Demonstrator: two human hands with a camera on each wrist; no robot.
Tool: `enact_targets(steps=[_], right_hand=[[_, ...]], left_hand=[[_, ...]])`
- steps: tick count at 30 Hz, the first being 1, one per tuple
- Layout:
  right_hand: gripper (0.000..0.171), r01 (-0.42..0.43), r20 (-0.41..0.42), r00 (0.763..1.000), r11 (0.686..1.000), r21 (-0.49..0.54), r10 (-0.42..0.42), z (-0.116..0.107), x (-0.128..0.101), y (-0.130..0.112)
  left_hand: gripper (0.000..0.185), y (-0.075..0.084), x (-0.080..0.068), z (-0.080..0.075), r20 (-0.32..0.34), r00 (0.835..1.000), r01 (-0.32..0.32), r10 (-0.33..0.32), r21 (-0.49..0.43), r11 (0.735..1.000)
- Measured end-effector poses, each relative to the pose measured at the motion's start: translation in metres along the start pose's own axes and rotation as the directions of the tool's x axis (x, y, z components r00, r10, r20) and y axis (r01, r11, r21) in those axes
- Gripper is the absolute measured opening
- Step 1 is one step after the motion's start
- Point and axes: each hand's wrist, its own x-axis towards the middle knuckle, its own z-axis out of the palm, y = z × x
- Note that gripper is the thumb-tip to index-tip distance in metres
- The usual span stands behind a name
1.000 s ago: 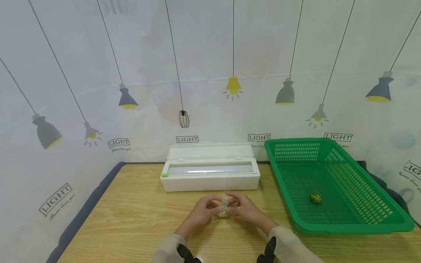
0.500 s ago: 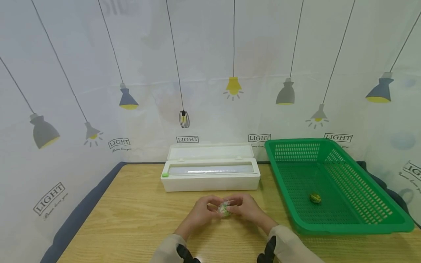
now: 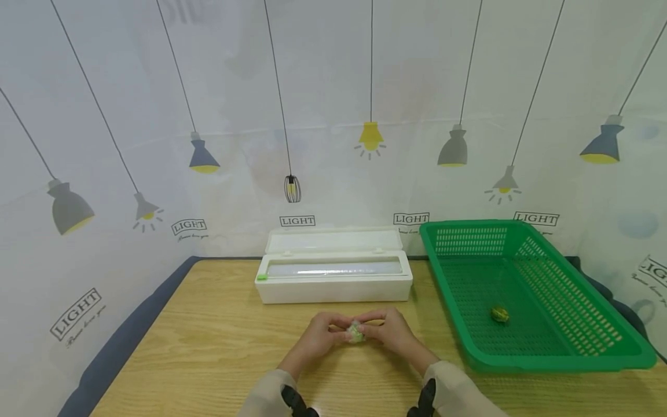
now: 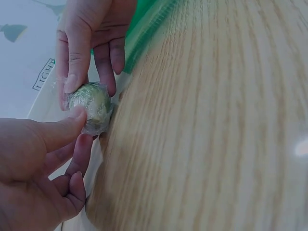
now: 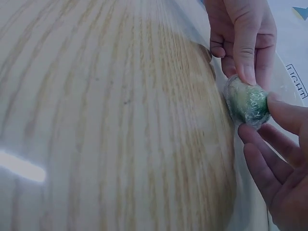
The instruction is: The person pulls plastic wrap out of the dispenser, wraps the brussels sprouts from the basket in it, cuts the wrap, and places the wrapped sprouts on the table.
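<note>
Two hands: we see the left hand (image 3: pixel 318 339) and the right hand (image 3: pixel 392 331) meet at the middle of the tabletop (image 3: pixel 219 347), both pinching one small green ball wrapped in clear film (image 3: pixel 356 332).
Change: a second ago we saw the film stand up loose above the ball, with the hands held a little higher; now we see it drawn tight round the ball and the hands sunk closer to the wood.
Left grip: our left wrist view shows the thumb (image 4: pixel 62 132) pressed on the ball's near side, fingers curled below it, so this grip grasps the ball.
Right grip: our right wrist view shows thumb and fingertips (image 5: pixel 279 113) closing on the ball (image 5: pixel 248 102), so this grip grasps it too.
Ball and grip: we find it between the two sets of fingertips, the left hand at its 9 o'clock, the right at its 3 o'clock.
Surroundings: we note the white film dispenser (image 3: pixel 333 273), lid open, at 12 o'clock from the hands; the green basket (image 3: pixel 542 353) lies at 2 o'clock, a second small green ball (image 3: pixel 499 314) inside it.
</note>
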Motion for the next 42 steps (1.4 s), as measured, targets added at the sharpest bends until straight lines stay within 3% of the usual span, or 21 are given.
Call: enact_targets(steps=[7, 12, 17, 22, 26, 33, 42], right_hand=[[0.018, 0.035, 0.022, 0.999, 0.999, 0.029, -0.036, -0.002, -0.001, -0.002], [0.026, 0.086, 0.142, 0.985, 0.994, 0.067, -0.095, -0.008, -0.002, 0.002], [0.037, 0.078, 0.229, 0.969, 0.994, 0.078, -0.094, -0.012, -0.001, 0.005], [0.035, 0.074, 0.216, 0.973, 0.996, 0.042, -0.081, -0.011, 0.0, 0.007], [0.034, 0.085, 0.205, 0.975, 0.996, 0.015, -0.086, -0.011, 0.0, 0.008], [0.03, 0.162, 0.178, 0.973, 0.983, -0.09, -0.145, -0.01, 0.001, 0.007], [0.03, 0.172, 0.158, 0.975, 0.981, -0.092, -0.156, -0.007, 0.003, 0.007]], left_hand=[[0.02, 0.002, 0.0, 0.0, 0.036, 0.999, -0.003, 0.002, 0.03, 1.0], [0.02, 0.002, -0.001, 0.0, 0.051, 0.999, 0.004, -0.005, 0.018, 1.0], [0.022, 0.002, -0.003, 0.0, 0.036, 0.999, 0.006, -0.007, 0.029, 1.0], [0.029, 0.002, -0.005, 0.002, -0.018, 1.0, 0.022, -0.023, -0.052, 0.998], [0.027, 0.005, -0.005, 0.002, -0.045, 0.999, 0.025, -0.027, -0.057, 0.998], [0.023, 0.004, 0.0, 0.001, -0.008, 0.999, 0.031, -0.031, -0.075, 0.997], [0.023, 0.003, 0.0, 0.0, -0.025, 1.0, 0.006, -0.006, -0.015, 1.0]])
